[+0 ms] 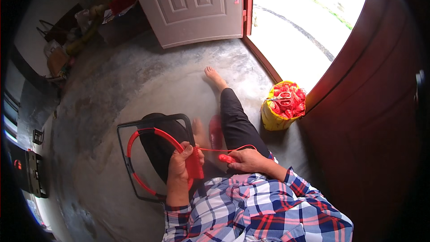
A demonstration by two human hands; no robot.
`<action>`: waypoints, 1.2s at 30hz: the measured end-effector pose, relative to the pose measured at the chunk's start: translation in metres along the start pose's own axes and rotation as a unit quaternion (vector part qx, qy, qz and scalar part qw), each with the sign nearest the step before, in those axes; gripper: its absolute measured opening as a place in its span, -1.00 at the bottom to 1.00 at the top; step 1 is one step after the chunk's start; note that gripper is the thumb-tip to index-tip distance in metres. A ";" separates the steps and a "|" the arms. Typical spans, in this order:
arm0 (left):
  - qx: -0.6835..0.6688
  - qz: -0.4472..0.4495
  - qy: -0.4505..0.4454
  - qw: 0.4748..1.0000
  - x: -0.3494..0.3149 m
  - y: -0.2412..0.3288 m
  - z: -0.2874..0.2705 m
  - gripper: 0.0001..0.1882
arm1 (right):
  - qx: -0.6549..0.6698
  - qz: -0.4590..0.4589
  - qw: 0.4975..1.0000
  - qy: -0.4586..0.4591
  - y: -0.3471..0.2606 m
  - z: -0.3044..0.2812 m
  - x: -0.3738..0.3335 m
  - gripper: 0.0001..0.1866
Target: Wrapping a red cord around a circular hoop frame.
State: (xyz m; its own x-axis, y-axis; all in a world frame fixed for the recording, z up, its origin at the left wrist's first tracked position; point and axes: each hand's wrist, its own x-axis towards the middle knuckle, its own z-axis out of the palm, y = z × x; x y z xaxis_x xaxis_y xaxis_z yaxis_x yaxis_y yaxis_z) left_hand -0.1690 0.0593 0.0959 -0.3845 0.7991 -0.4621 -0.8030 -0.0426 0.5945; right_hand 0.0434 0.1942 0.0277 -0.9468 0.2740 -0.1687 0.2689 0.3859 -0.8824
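Note:
On the left of my lap is a black rectangular frame (pixel 152 120) with a ring (pixel 169 137) inside it, red along most of its length and black in places. My left hand (pixel 180 163) is closed around the right side of the frame, next to a flat red cord-wrapped section (pixel 194 165). From there a thin red cord (pixel 219 150) runs across to my right hand (pixel 247 160). That hand grips a small red bundle of cord (pixel 226 158), whose end pokes out by the thumb. Its other fingers are partly hidden.
A yellow bag (pixel 273 120) full of red strands stands by the doorway at right, with scissors (pixel 282 98) on top. A dark red slipper (pixel 215 132) lies between my legs. A pale door (pixel 201 22) is swung inward ahead. Assorted items (pixel 58 60) sit along the left wall.

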 end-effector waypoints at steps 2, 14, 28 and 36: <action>0.003 0.005 0.000 1.000 -0.002 -0.001 0.001 -0.93 | -0.002 0.002 1.000 -0.003 0.000 0.001 0.000 -0.60; -0.020 0.032 -0.025 0.999 0.007 0.003 -0.024 -0.77 | -0.015 0.044 0.998 -0.032 -0.014 -0.008 0.000 -0.55; -0.006 -0.054 0.046 0.997 0.001 0.006 -0.006 -0.91 | 0.454 0.068 0.886 -0.061 -0.046 -0.028 -0.002 -0.69; 0.076 -0.088 0.017 0.993 0.005 0.011 0.033 -0.90 | 0.672 0.071 0.733 0.072 -0.064 -0.058 0.055 -0.67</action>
State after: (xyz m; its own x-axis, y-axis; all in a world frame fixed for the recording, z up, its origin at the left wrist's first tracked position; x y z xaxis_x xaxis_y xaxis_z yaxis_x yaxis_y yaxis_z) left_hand -0.1647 0.0823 0.1223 -0.2621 0.7654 -0.5877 -0.7818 0.1886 0.5943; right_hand -0.0160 0.2360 0.1005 -0.8718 0.3542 -0.3384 -0.1454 -0.8468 -0.5117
